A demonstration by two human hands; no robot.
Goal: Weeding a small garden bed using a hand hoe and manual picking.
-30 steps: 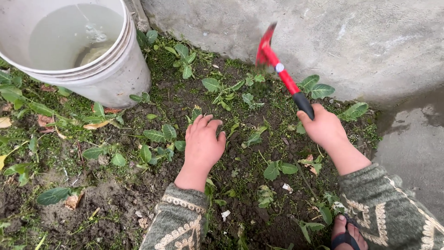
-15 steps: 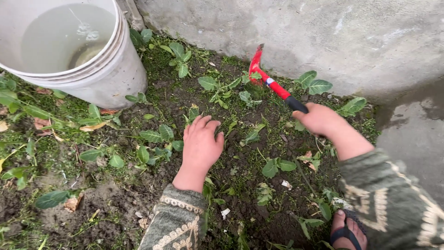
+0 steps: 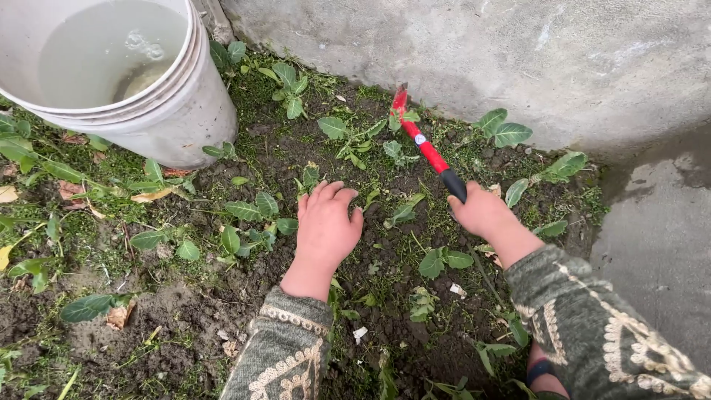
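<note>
Currently the right hand (image 3: 483, 211) is closed around the black grip of a red hand hoe (image 3: 424, 143), whose blade end rests in the soil (image 3: 296, 155) beside the concrete wall (image 3: 518, 59). Left hand (image 3: 326, 226) lies open, palm down, flat on the soil among small leafy seedlings (image 3: 348, 137). Farther left stands a white bucket (image 3: 178, 111) holding water.

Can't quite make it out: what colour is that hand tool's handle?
The hand tool is red with a black grip, held in the right hand; head view.
</note>
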